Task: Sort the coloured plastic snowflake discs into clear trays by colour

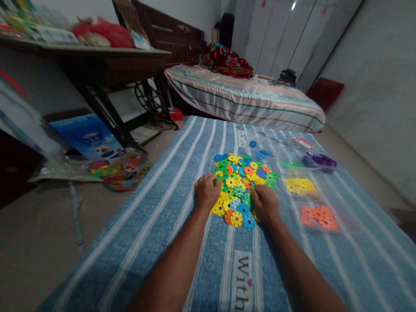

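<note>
Our left hand (207,190) pinches a small green plastic piece (214,183), our right hand (266,203) is curled, around what we cannot tell, and the multicoloured notched plastic discs (230,182) loosely heaped between our fingers could scatter if either drags.

A: Here's the heap of flat notched discs (241,184), overlapping in yellow, green, blue and orange!

B: And level with the heap's middle, off to its right, yellow discs (300,185) bunched together!

A: Right of the heap's near end, orange discs (320,216), clustered close!

B: Don't miss blue discs (264,153) beyond the heap's far end, one apart from the others!
</note>
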### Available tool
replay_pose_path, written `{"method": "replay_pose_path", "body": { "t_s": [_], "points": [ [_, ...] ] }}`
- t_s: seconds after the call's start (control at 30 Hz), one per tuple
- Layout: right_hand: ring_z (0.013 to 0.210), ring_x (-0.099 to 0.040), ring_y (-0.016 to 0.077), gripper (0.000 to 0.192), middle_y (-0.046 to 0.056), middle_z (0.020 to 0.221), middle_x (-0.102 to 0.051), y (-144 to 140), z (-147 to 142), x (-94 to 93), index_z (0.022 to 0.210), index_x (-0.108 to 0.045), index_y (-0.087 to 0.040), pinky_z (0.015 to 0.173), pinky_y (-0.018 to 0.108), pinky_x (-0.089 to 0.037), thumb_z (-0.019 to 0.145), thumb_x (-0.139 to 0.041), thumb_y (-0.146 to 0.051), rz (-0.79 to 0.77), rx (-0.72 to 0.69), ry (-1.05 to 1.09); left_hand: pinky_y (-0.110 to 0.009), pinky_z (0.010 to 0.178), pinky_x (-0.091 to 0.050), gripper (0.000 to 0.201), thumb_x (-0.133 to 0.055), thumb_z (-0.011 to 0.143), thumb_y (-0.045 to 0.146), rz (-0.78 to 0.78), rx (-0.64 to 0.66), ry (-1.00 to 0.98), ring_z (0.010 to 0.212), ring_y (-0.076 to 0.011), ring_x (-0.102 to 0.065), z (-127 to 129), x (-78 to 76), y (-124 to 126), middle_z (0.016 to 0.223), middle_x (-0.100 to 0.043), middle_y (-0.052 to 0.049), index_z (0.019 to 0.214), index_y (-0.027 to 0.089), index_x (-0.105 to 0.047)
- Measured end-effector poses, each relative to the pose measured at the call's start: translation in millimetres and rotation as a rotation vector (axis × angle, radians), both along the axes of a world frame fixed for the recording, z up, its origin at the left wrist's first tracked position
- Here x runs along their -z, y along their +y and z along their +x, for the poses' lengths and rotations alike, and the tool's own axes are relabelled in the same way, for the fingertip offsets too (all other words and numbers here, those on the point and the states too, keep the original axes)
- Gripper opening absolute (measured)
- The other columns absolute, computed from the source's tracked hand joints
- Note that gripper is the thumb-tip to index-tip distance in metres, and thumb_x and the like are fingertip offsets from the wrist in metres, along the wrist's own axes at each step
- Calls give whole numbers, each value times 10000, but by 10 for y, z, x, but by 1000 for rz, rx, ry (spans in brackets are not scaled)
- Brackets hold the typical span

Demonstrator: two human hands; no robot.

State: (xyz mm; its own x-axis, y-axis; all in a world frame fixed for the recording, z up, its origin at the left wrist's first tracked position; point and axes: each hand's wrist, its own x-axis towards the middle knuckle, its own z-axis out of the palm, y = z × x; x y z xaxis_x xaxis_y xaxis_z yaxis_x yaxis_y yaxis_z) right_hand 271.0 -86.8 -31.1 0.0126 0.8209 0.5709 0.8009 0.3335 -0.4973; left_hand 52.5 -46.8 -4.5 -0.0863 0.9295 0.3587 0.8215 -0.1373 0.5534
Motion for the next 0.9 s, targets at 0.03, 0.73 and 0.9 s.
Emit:
{"method": "replay_pose_path", "body": {
  "t_s": [0.03, 0.73, 0.9],
  "points": [
    [862, -606, 216, 268, 95, 884, -691, 2, -1, 4, 795, -672, -193, 814, 365, -479, 928, -480, -326, 3, -2, 0, -314, 897, -458, 117, -552, 831, 216, 4, 0, -2, 956, -193, -649, -3, 1, -2, 919, -727, -48, 739, 211, -624],
    [838, -610, 220, 289, 91, 883, -689, 3, -20, 55, 779, -664, -203, 787, 361, -469, 935, -478, -360, -40, -14, 32, -305, 879, -448, 131, -556, 839, 185, 13, -3, -1, 950, -183, -647, -39, 48, 6, 926, -724, -39, 718, 214, -598],
    [828, -611, 225, 292, 92, 872, -692, 6, -27, 70, 777, -665, -206, 770, 362, -468, 928, -480, -374, -41, -10, 39, -311, 880, -453, 124, -567, 833, 183, 0, -12, -6, 947, -191, -656, -32, 38, 1, 914, -727, -46, 716, 210, -600]
  ]
}}
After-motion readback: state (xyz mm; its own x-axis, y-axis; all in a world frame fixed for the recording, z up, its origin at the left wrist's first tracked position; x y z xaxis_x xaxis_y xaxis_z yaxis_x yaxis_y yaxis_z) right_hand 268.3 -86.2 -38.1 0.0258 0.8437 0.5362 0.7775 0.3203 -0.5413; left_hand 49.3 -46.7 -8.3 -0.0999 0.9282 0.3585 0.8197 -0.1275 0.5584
